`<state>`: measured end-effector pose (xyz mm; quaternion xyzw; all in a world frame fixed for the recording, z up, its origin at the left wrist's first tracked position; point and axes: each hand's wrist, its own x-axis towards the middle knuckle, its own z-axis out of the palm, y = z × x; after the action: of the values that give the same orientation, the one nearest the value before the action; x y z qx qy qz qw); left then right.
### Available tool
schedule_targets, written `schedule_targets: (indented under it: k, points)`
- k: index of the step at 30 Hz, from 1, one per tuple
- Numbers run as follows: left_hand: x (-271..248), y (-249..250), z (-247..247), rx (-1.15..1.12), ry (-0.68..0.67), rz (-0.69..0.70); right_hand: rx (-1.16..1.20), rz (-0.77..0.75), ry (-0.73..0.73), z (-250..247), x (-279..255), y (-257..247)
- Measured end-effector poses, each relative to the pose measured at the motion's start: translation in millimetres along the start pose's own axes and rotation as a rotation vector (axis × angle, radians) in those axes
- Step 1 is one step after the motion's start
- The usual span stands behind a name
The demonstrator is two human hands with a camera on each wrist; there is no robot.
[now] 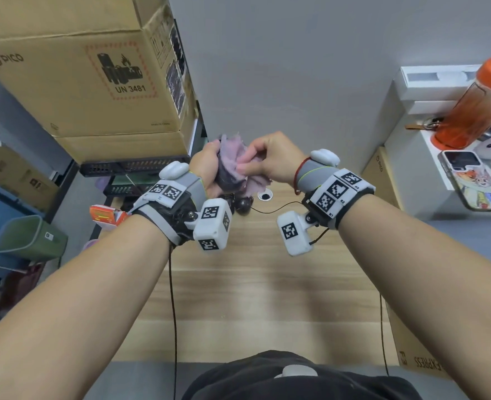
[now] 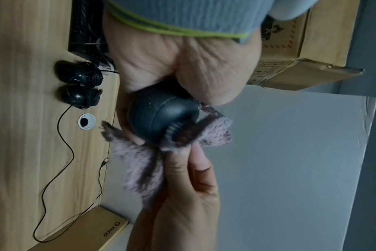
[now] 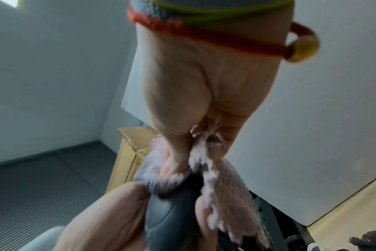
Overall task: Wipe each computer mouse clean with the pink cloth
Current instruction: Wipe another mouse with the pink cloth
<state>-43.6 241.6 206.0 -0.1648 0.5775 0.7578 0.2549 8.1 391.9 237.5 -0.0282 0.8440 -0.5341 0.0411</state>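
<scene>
Above the back edge of the wooden desk (image 1: 253, 284), my left hand (image 1: 206, 166) grips a dark grey mouse (image 2: 161, 115), seen end-on in the right wrist view as the mouse (image 3: 170, 220). My right hand (image 1: 263, 161) pinches the fluffy pink cloth (image 1: 234, 157) and presses it against the mouse's front by the scroll wheel. The cloth (image 2: 137, 163) hangs in folds around the mouse; part of the mouse is hidden under it. Two more black mice (image 2: 77, 73) (image 2: 77, 96) with bundled cables lie on the desk just below my hands.
Stacked cardboard boxes (image 1: 79, 82) stand at the back left over a black tray (image 1: 128, 167). An orange bottle (image 1: 475, 105), a phone (image 1: 469, 180) and white boxes sit on the right. A cable hole (image 1: 265, 195), a thin black cable (image 2: 60, 152) and a green bin (image 1: 27, 238) are nearby.
</scene>
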Motion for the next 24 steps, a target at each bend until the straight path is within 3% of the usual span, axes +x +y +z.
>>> schedule_targets:
  k: [4, 6, 9, 11, 17, 21, 24]
  points:
    - [-4.2, -2.9, 5.2, 0.002, -0.022, 0.026, 0.076, 0.026, 0.186, -3.6, 7.9, 5.1]
    - [-4.9, -0.1, 4.6, -0.023, -0.005, 0.035, 0.076, 0.012, 0.122, -1.1, 3.6, 0.1]
    - [-2.8, 5.8, -2.1, -0.041, 0.025, 0.015, -0.030, -0.043, -0.087, 4.9, -3.9, -8.6]
    - [-5.9, 8.1, -2.3, -0.053, -0.010, -0.005, -0.046, -0.051, -0.113, 4.7, -3.7, -8.9]
    - [-14.9, 4.2, 5.3, 0.042, -0.031, 0.051, 0.088, 0.014, 0.202, -7.1, 15.3, 4.6]
    - [-18.8, 2.3, 8.2, 0.045, -0.089, 0.090, -0.019, -0.010, 0.207, -5.9, 14.7, 10.9]
    - [-20.7, 1.2, 7.5, 0.042, -0.137, 0.081, -0.066, -0.006, 0.290, -5.3, 16.6, 9.9]
